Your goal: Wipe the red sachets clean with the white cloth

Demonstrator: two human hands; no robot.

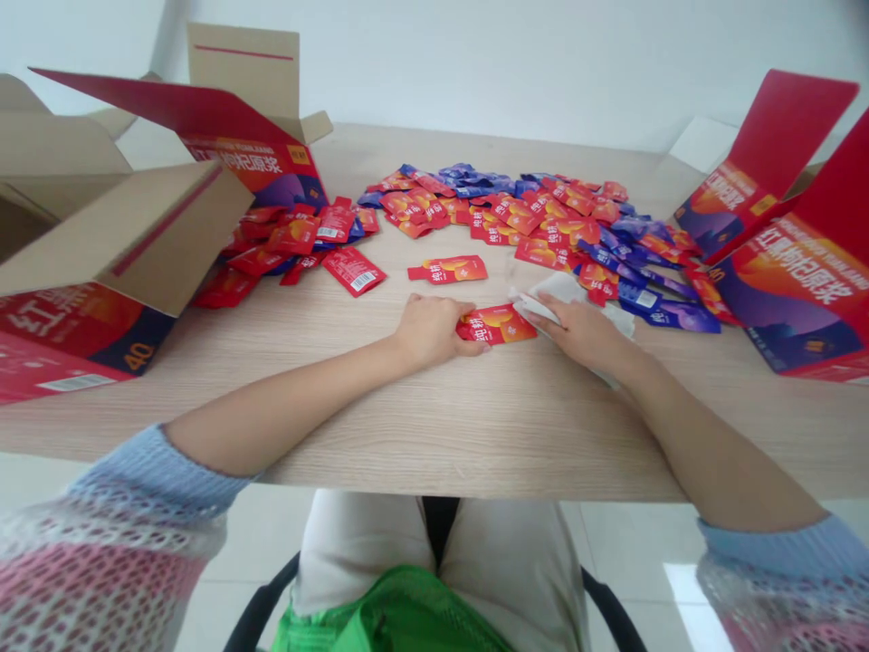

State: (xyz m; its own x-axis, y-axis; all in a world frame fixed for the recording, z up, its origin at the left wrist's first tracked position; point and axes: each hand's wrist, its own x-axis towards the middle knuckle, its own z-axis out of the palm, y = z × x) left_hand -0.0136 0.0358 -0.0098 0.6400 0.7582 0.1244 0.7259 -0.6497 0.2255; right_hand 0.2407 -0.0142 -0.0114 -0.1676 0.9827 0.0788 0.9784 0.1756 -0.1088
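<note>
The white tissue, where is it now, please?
In the head view, the white tissue is right of centre, in the right hand, against the held red pouch.

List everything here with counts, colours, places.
Open cartons: four, red and blue, both sides
Held pouch: one, red, centre
Lone pouch: one, red, beyond that
Left pouches: many, mostly red, by cartons
Far pouches: many, red and blue, centre, right
Wipe: one, white, beside held pouch
Table: one, pale, beneath
Wall: one, white, behind
Floor: one, pale, below
Fabric: one, green, bottom centre
Bars: two, black, beside fabric
Trousers: pair, pale, below table
Sleeves: two, pastel, lower corners
Left hand: one, bare, on held pouch
Right hand: one, bare, on wipe
</note>
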